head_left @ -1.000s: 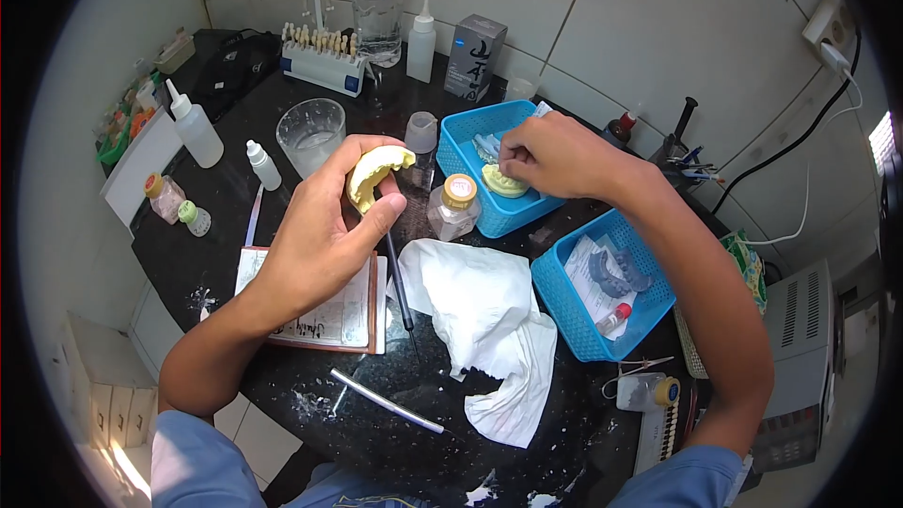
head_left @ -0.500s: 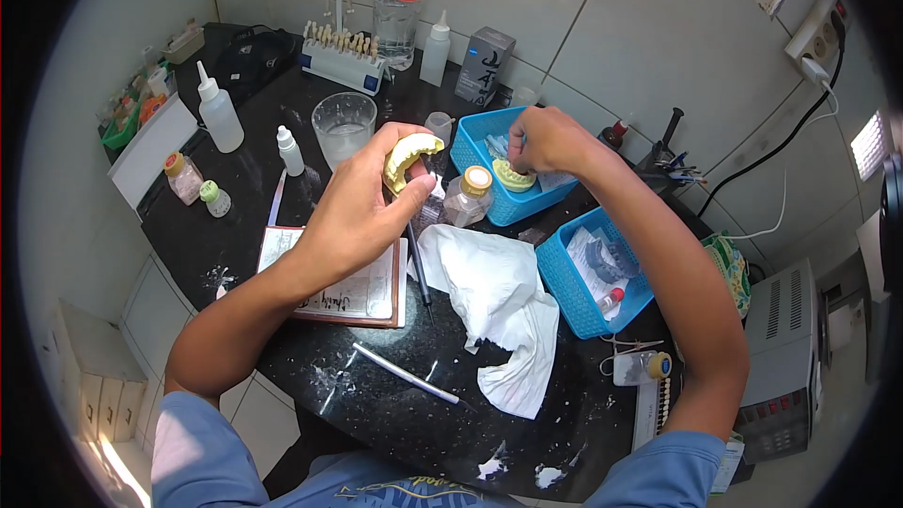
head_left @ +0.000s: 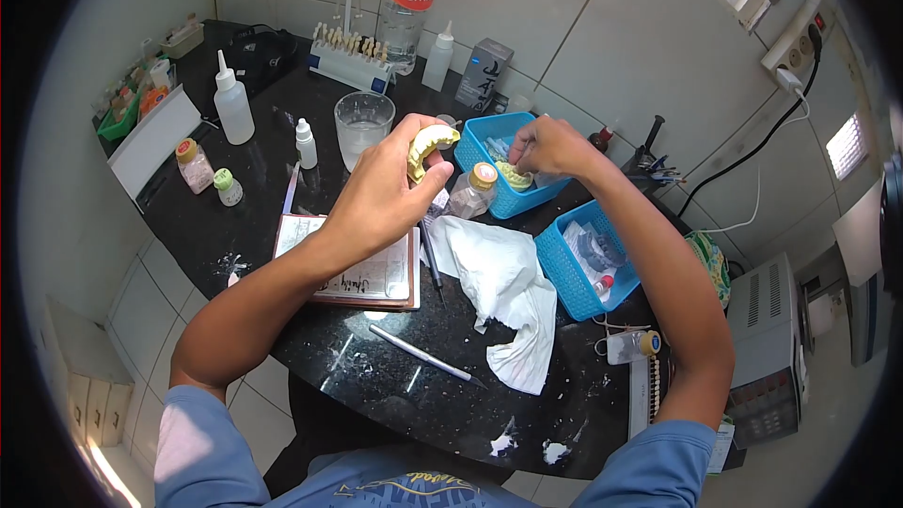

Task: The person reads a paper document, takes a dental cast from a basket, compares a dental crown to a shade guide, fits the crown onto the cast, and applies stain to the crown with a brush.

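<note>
My left hand (head_left: pixel 381 190) is raised over the desk, fingers closed around a yellow horseshoe-shaped dental cast (head_left: pixel 429 146) with its row of teeth outward. My right hand (head_left: pixel 550 147) reaches into the rear blue basket (head_left: pixel 511 205). Its curled fingers pinch the edge of a second yellow dental cast (head_left: pixel 513 177), though the fingertips are partly hidden. Between the hands stands a jar with a gold lid (head_left: pixel 473 190). Beneath my left hand are a framed notepad (head_left: pixel 372 277) and a dark pen-like tool (head_left: pixel 433 259).
A crumpled white cloth (head_left: pixel 503 282) lies mid-desk beside a second blue basket (head_left: pixel 574 273). A white-handled knife (head_left: pixel 423 355) is nearer me. Behind stand a glass cup (head_left: pixel 364 122), squeeze bottles (head_left: pixel 233 110), a tooth shade guide (head_left: pixel 350 61) and a grey box (head_left: pixel 483 73).
The head view has shifted slightly, moving the desk items in the picture. Both hands keep nearly the same places; the left still holds its cast, and the right remains at the basket cast.
</note>
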Tool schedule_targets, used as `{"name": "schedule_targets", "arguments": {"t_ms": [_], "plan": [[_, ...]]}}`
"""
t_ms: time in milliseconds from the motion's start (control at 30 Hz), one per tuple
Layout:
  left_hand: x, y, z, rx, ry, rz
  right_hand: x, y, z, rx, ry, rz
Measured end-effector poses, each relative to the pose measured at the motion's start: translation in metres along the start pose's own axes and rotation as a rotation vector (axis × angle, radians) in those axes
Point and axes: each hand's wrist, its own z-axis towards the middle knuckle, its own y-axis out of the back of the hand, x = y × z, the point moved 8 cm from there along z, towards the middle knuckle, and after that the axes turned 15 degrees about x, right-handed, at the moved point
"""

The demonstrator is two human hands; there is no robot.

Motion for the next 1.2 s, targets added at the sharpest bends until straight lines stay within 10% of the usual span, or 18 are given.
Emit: {"name": "schedule_targets", "arguments": {"t_ms": [467, 1200], "plan": [[0.001, -0.002, 0.000, -0.004, 0.011, -0.017, -0.006, 0.032, -0.040, -0.213, 0.057, 0.080], [-0.032, -0.013, 0.101, 0.079, -0.194, 0.583, 0.089, -0.019, -0.425, -0.723, -0.201, 0.073]]}}
